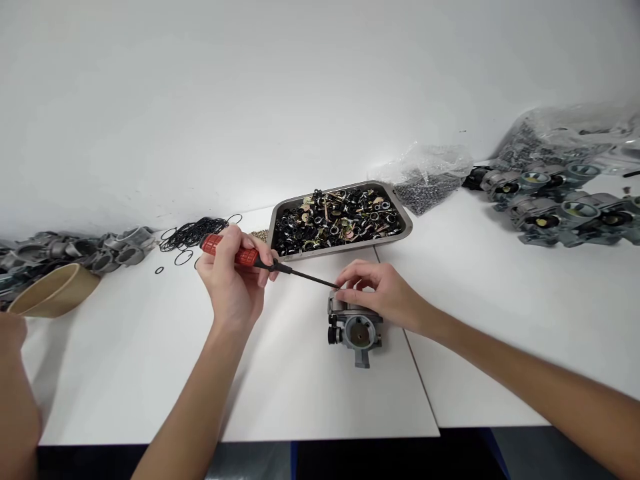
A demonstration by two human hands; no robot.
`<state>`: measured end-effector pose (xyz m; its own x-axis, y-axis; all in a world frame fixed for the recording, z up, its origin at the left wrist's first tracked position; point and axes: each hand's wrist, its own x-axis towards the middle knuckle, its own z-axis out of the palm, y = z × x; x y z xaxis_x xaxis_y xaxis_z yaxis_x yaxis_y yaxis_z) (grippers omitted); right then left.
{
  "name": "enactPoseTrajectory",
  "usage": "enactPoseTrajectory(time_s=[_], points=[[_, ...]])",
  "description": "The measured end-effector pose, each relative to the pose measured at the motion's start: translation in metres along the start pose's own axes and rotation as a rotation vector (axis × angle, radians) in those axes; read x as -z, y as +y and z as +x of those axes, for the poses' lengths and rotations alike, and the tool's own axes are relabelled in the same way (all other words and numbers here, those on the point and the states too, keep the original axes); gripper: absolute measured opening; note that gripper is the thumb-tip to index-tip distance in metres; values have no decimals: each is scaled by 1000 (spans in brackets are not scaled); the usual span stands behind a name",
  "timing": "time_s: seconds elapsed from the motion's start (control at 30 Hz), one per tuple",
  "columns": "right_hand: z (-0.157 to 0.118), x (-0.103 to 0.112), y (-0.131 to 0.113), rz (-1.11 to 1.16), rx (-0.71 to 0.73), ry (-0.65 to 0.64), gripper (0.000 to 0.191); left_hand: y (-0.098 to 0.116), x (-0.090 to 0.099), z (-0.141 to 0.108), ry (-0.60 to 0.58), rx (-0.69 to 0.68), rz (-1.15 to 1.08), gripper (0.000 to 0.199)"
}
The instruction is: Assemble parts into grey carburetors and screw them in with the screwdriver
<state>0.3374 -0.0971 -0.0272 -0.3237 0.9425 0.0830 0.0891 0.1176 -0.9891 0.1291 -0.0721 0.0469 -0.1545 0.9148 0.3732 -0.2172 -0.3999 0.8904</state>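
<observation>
My left hand (234,277) is closed round the red and black handle of a screwdriver (305,275). Its dark shaft points right and slightly down, with the tip at the fingers of my right hand (373,288). Those fingers rest on the top of a grey metal carburetor (359,331) on the white table, thumb and forefinger near the screwdriver tip. Whatever lies between these fingertips is too small to make out. The carburetor's round bore faces me, and a black knob sticks out on its left side.
Behind the carburetor stands a metal tray (345,247) of small mixed parts. Black rubber rings (193,233) lie left of it. Carburetors (575,207) and plastic bags of small parts (425,177) are at right. Another person's arm (15,393) and a tan ring-shaped piece (55,291) are at left.
</observation>
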Motion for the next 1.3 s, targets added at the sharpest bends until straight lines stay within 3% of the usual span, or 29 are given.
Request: enactPoseTrajectory(time_s=[0.53,0.77,0.93,1.07,1.2,1.3], points=[[0,2,-5,3,4,29,20,0,-4,-4,33,0,18,35],[0,7,-6,58,13,99,23,5,-29,0,66,-72,59,41],[1,15,-8,169,-78,99,27,16,-60,7,-28,-259,103,40],[2,19,-8,252,-100,90,26,22,-78,8,-150,-314,153,38],[2,20,-9,308,-89,65,26,28,-84,8,-262,-337,171,38],[0,18,-9,349,-90,64,24,32,-81,6,-210,-327,136,37]])
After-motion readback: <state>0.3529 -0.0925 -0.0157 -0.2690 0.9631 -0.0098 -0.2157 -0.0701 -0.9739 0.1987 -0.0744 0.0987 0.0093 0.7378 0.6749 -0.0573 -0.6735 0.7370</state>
